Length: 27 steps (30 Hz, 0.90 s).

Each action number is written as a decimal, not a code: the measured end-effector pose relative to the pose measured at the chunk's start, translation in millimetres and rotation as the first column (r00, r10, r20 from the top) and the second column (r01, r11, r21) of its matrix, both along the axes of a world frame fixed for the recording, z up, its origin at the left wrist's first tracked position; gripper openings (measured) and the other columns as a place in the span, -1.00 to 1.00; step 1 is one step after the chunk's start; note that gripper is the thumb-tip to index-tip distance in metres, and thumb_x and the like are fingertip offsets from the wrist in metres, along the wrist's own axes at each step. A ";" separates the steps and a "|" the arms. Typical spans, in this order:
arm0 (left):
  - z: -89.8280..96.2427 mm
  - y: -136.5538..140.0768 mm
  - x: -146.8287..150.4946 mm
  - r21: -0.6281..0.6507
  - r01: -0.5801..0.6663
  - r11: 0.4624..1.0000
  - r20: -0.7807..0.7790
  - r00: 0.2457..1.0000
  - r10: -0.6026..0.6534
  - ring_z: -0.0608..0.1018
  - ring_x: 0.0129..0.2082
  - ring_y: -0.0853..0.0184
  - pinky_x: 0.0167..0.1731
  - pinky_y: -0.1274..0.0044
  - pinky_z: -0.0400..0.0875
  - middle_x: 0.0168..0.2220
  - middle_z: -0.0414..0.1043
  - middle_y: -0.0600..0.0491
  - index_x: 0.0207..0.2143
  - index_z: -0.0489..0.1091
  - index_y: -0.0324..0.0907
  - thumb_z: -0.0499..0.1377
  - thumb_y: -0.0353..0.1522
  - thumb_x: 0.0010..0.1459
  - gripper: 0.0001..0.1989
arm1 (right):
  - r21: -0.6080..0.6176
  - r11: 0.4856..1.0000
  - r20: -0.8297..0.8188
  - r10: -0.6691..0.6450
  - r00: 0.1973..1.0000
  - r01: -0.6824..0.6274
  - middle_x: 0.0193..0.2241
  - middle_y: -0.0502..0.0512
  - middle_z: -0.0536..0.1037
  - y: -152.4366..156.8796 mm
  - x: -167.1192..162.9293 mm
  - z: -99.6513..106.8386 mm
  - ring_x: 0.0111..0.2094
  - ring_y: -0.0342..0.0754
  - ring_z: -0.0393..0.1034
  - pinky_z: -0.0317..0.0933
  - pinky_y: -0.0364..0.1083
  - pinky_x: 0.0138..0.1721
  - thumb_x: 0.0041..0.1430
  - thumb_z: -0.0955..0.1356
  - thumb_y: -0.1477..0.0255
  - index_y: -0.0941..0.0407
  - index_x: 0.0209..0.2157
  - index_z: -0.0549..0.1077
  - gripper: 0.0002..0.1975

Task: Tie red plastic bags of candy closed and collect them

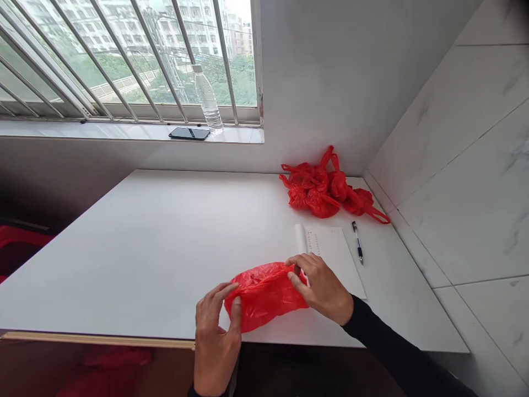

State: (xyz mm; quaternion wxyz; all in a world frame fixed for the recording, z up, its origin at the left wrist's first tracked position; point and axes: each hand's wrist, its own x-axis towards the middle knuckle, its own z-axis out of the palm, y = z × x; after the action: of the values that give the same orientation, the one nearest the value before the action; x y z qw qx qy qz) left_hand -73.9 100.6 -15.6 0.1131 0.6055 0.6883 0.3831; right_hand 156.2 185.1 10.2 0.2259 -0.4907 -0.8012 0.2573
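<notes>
A red plastic bag point(268, 300) lies crumpled and stretched sideways at the front edge of the white table. At its left end, my left hand point(219, 325) grips the bag between thumb and fingers. My right hand point(320, 284) has hold of the other end, its thumb and index finger curled at the upper right corner. An open notebook point(334, 248) with a column of small written marks lies just beyond my right hand, which covers part of it. To the notebook's right is a black-and-clear pen point(357, 242).
Several knotted red plastic bags point(318, 190) are heaped at the table's point(144, 248) back right, by the wall. On the windowsill stand a clear water bottle point(208, 102) and, lying flat, a dark phone point(189, 133). A tiled wall point(467, 193) borders the right side.
</notes>
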 end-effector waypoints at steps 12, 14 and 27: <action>9.4 1.6 0.1 0.065 0.006 0.998 0.117 0.993 -0.013 0.52 -0.03 0.23 0.01 0.32 0.36 -0.11 0.55 0.09 -0.16 0.53 0.04 0.21 -0.29 0.30 -0.89 | -0.113 0.988 -0.104 -0.121 0.987 0.109 -0.33 0.07 0.51 -11.8 5.3 -1.7 -0.26 0.03 0.35 0.29 0.02 -0.26 0.41 0.24 0.40 0.07 -0.28 0.44 -0.81; 12.6 -1.4 -1.6 0.050 -0.067 0.997 0.170 0.984 0.057 0.51 -0.01 0.26 -0.02 0.37 0.40 -0.06 0.51 0.08 -0.10 0.51 0.04 0.17 -0.28 0.33 -0.85 | -0.123 0.985 -0.146 -0.140 0.979 0.122 -0.22 0.11 0.52 -12.9 6.1 1.1 -0.15 0.07 0.36 0.33 0.05 -0.18 0.39 0.24 0.43 0.07 -0.22 0.44 -0.85; 43.2 -9.7 -3.5 -0.124 -0.312 0.942 0.335 0.880 0.336 0.48 -0.40 0.34 -0.40 0.51 0.38 -0.32 0.46 0.11 -0.22 0.45 -0.06 0.25 -0.07 0.20 -0.72 | -0.245 0.959 -0.374 -0.228 0.899 0.141 -0.29 0.03 0.51 -9.1 3.0 14.1 -0.22 -0.01 0.41 0.31 0.03 -0.14 0.43 0.24 0.30 0.05 -0.19 0.40 -0.84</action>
State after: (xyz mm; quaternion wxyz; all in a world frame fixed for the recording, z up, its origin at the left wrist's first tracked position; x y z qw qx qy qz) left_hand -77.4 90.9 27.6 0.1886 0.3996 0.7609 0.4752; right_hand 159.2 176.0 24.2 0.3542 -0.5233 -0.6559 0.4129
